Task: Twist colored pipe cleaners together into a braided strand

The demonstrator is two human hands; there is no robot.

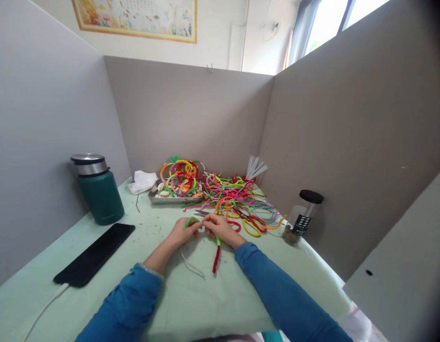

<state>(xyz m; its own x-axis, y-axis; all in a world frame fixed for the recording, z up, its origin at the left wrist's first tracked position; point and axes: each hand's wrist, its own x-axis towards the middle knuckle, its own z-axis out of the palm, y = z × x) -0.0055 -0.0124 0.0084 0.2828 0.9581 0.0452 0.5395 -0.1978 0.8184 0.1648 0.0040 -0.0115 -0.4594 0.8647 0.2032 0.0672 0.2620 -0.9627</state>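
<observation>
My left hand point(184, 231) and my right hand point(220, 228) meet above the middle of the table, fingertips pinched close together. A green pipe cleaner point(192, 219) arches over the fingers of the left hand, which is closed on it. From under the right hand, closed too, hangs a yellow-green pipe cleaner with a red end point(216, 261). Whether both parts form one piece is hidden by the fingers. A thin grey cord point(191, 267) trails from below my left hand onto the cloth. Just behind the fingertips lie scissors point(201, 213), partly covered.
A metal tray point(170, 201) at the back holds shells and bent pipe cleaners. Beside it spreads a pile of coloured pipe cleaners point(234, 190). A green bottle point(100, 194) and a phone point(95, 254) are left; a black-lidded jar point(303, 216) stands right. Grey partitions point(191, 109) enclose the table.
</observation>
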